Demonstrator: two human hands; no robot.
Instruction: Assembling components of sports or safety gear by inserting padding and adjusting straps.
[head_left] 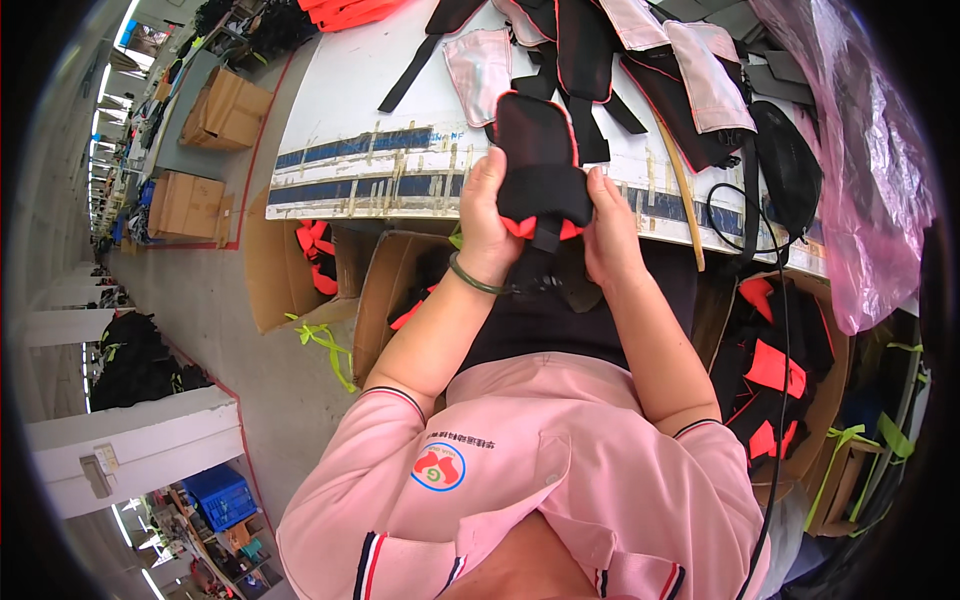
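Note:
My left hand (487, 215) and my right hand (612, 228) grip opposite sides of a black padded fabric piece (537, 135) with red-orange edging. It is held upright over the near edge of the white table (350, 105). A wide black band crosses its lower half, and red-orange fabric shows beneath. From its bottom hangs a short black strap (546, 238), whose lower end is hard to make out. Both thumbs lie along the sides; the other fingers are mostly hidden behind the piece. Similar black pieces (583, 50) with straps and pale pink panels (480, 72) lie farther back on the table.
A wooden stick (682, 195) lies across the table edge, left of a black pouch (790, 165) and a black cord. Pinkish plastic sheeting (870, 200) hangs at the right. Cardboard boxes (277, 270) with black and red-orange pieces stand below, including a box (825, 375) at the right.

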